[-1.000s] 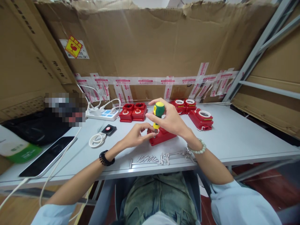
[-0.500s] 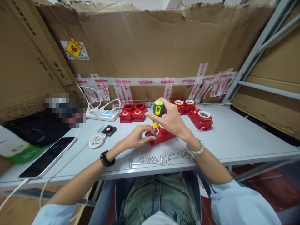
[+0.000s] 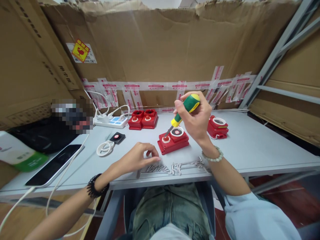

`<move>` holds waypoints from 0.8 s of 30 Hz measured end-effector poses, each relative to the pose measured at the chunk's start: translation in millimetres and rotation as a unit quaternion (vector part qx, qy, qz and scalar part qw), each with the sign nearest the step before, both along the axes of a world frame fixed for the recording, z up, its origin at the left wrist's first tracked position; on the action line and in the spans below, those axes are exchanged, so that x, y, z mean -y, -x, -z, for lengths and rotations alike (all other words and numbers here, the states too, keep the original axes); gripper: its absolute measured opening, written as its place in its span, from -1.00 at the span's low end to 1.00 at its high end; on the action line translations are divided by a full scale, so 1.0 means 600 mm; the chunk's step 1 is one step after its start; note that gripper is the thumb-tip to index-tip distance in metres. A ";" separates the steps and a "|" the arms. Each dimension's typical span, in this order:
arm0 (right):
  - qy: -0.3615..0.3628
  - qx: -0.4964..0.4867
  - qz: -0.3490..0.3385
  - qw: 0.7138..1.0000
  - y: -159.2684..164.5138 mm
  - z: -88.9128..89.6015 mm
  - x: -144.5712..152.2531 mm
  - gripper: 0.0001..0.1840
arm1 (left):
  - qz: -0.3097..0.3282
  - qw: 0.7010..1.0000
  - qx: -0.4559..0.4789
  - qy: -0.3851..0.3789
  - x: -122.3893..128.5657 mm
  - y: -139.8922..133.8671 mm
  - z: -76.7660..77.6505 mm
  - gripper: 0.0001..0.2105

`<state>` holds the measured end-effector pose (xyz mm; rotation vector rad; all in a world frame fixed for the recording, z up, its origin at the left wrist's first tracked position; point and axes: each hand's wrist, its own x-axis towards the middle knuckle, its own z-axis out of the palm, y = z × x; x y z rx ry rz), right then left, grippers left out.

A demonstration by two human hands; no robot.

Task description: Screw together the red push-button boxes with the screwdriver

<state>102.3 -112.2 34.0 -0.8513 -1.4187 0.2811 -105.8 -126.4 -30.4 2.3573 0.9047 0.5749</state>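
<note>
A green and yellow screwdriver is gripped in my right hand. It leans over, and its dark shaft points down at the round knob of a red box. From this view I cannot tell whether the tip touches the box. The box also carries a white ring with a dark round centre. My left hand hovers low over the loose metal screws near the front edge, fingers curved and apart from the thumb, with nothing visible in them.
Two red boxes stand at the back, beside a white power strip. Another red box sits to the right. White rings, a black square piece and a phone lie left. Metal rods with string lie in front.
My left hand has left the red box and moved down toward the screws. My right hand has lifted to the right, tipping the screwdriver from upright to slanted.
</note>
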 end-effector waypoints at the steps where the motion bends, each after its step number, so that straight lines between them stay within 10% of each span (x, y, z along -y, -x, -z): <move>1: -0.004 0.001 -0.004 1.000 0.001 0.001 0.000 -0.65 | -0.002 1.000 -0.022 -0.005 0.008 0.005 0.005 -0.80; 14: -0.015 0.031 0.021 0.999 -0.008 0.001 -0.005 -0.65 | -0.034 0.993 -0.006 -0.111 0.010 0.002 0.001 -0.78; 24: 0.055 0.242 0.006 0.969 -0.084 0.012 -0.041 -0.77 | -0.017 0.994 -0.007 -0.108 -0.077 -0.084 0.025 -0.29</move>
